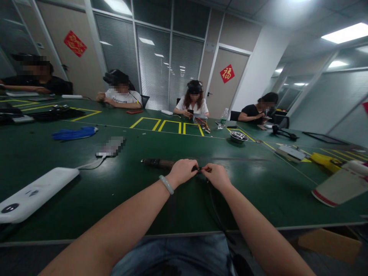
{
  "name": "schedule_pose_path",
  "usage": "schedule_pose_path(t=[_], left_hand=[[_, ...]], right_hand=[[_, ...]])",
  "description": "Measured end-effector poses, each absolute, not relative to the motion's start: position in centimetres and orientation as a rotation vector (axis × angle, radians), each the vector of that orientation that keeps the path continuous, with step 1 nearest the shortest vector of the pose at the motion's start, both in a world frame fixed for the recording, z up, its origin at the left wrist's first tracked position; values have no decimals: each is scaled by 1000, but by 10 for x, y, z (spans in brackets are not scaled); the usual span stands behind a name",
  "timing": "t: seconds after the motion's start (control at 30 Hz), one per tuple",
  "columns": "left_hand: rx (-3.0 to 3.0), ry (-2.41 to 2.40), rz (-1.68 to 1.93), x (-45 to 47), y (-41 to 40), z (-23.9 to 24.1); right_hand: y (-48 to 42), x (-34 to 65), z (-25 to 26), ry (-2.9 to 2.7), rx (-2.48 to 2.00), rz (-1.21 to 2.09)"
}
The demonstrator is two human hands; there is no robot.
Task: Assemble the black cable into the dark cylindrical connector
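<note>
Just in front of me, a dark brown and black cylindrical tool [158, 163] with a small metal tip lies along the green table [123, 199], pointing left. My left hand [184, 170], a pale bangle on its wrist, is closed around the tool's right end. Close against it, my right hand [217, 177] pinches the end of a black cable [214, 205]. That cable hangs from the right fingers and runs toward me over the table's front edge. Both sets of fingertips meet at a small dark part; whether the cable and tool are joined there is hidden.
On the left are a white power bank [43, 193], a phone [111, 147] and a blue glove [75, 133]. A metal bowl [238, 138] and a bottle [223, 119] stand farther back. A paper cup [342, 184] is at right. Several people sit across the table.
</note>
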State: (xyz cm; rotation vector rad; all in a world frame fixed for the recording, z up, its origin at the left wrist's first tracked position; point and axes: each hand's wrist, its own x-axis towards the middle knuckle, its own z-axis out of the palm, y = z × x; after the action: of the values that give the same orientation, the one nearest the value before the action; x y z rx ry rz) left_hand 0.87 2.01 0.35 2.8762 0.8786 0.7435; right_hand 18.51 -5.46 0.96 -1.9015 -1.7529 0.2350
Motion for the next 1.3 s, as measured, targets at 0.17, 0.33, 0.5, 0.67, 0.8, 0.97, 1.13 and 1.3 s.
schedule_pose_path(t=[0.17, 0.33, 0.5, 0.67, 0.8, 0.97, 1.13, 1.3], left_hand=[[2864, 902, 731, 9, 20, 3], [2859, 925, 715, 11, 20, 2], [2875, 913, 720, 12, 20, 0], [2882, 907, 736, 12, 22, -1], [2892, 893, 742, 10, 22, 0], [2936, 815, 748, 7, 20, 3], [2990, 739, 868, -2, 21, 5], [2957, 791, 880, -15, 25, 6]], right_hand=[[-54, 185, 10, -1822, -1913, 167], [-53, 182, 10, -1882, -1937, 119], [-52, 181, 9, -2005, -1937, -64], [-46, 183, 7, -2137, -1891, -177], [-40, 182, 7, -2174, -1952, -147], [-35, 181, 9, -2267, -2008, -146], [-23, 188, 7, -2240, -1997, -213], [-28, 243, 7, -2044, -2226, -192]])
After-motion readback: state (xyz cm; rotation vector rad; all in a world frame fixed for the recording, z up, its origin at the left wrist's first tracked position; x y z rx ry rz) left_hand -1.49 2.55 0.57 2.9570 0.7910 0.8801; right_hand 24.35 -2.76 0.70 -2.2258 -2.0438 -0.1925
